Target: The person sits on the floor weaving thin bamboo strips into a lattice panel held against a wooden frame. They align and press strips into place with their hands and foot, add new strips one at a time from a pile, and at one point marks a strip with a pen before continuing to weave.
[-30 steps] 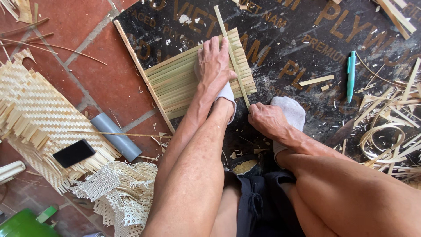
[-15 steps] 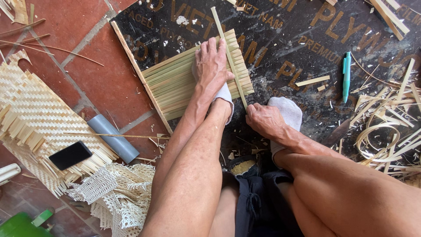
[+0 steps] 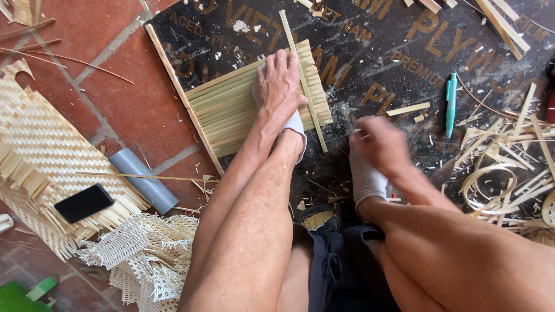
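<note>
Left hand (image 3: 278, 84) lies flat, fingers spread, pressing the row of bamboo strips (image 3: 231, 112) on the dark board (image 3: 370, 52). One cross strip (image 3: 303, 81) sits just right of it. Right hand (image 3: 378, 141) hovers blurred; grip indeterminate. Risk: less pressure, strips slide apart.

A red tiled floor (image 3: 133, 110) carries everything here, with a dark printed plywood board (image 3: 381, 52) laid on it. On the board lies a mat of parallel bamboo strips (image 3: 231, 110), crossed by one long upright strip (image 3: 303, 86). Right of the mat lie a teal pen (image 3: 451, 104) and a heap of curled shavings (image 3: 509, 167). Left of the mat, on the tiles, lie a grey pipe (image 3: 144, 180), a woven panel (image 3: 40, 150) bearing a black phone (image 3: 84, 203), and white mesh (image 3: 144, 257).
</note>
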Action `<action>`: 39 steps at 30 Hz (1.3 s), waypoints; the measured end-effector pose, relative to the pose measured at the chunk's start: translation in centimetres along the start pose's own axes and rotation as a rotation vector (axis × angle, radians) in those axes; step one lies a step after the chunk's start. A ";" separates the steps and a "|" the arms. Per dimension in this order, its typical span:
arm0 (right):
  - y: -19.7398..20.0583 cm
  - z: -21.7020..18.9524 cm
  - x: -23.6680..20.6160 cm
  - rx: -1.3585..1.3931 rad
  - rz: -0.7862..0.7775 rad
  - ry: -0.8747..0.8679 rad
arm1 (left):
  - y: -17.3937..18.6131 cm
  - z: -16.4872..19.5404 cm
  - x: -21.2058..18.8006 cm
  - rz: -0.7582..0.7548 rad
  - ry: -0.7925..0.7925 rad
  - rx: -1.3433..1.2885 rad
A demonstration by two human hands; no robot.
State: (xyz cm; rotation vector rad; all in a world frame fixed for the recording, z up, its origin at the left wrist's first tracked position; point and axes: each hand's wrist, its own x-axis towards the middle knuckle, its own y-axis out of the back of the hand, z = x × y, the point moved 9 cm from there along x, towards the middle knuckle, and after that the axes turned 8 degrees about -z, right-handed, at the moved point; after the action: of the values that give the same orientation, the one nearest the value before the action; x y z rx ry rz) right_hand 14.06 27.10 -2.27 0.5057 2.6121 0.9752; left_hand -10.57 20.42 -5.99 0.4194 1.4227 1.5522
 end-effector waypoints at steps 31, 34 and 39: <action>2.4 -1.9 15.2 0.694 -0.156 -0.072 | -0.6 -0.2 0.5 -0.013 0.070 -0.017; 0.1 -2.8 17.7 0.702 -0.152 -0.051 | -0.6 -0.2 0.2 -0.042 0.089 -0.028; -0.9 -4.3 19.1 0.494 -0.067 0.041 | -0.8 -0.1 0.0 0.007 0.070 0.021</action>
State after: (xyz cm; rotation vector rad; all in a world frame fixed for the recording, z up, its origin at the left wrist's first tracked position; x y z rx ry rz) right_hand -4.87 32.22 -2.84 0.5072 2.8842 0.3112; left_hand -10.28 20.24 -6.72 0.3862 1.4932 1.5723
